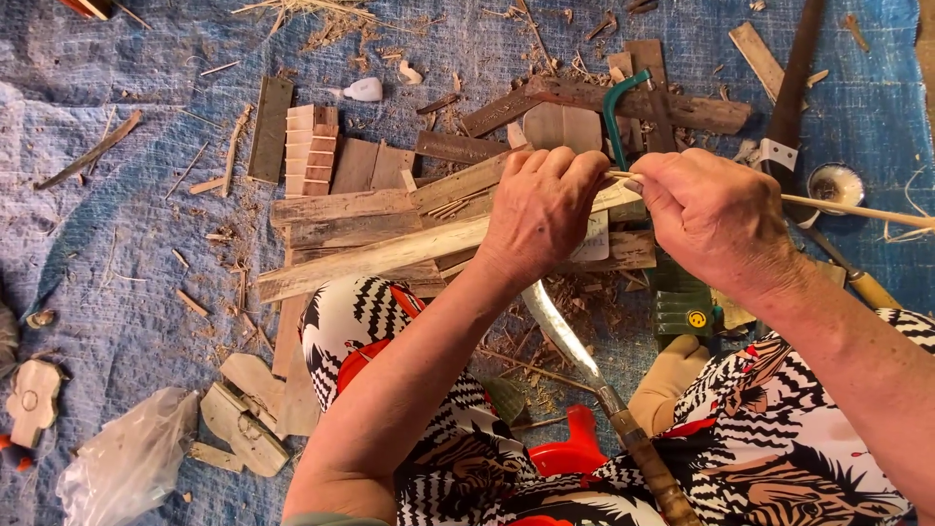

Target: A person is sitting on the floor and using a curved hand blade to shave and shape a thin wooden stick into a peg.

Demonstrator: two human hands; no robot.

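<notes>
My left hand and my right hand meet above a pile of wood scraps, both closed on a thin pale bamboo stick that runs out to the right. The stick's left end shows between the two hands. A long curved knife with a wooden handle lies under my arms, blade up toward the hands. My knees in black-and-white patterned cloth frame the bottom of the view.
Flat wooden planks and small cut boards lie on a blue tarp. A green-framed saw and a dark saw blade sit at the top right. Wooden cut-outs, a plastic bag and a red stool sit near me.
</notes>
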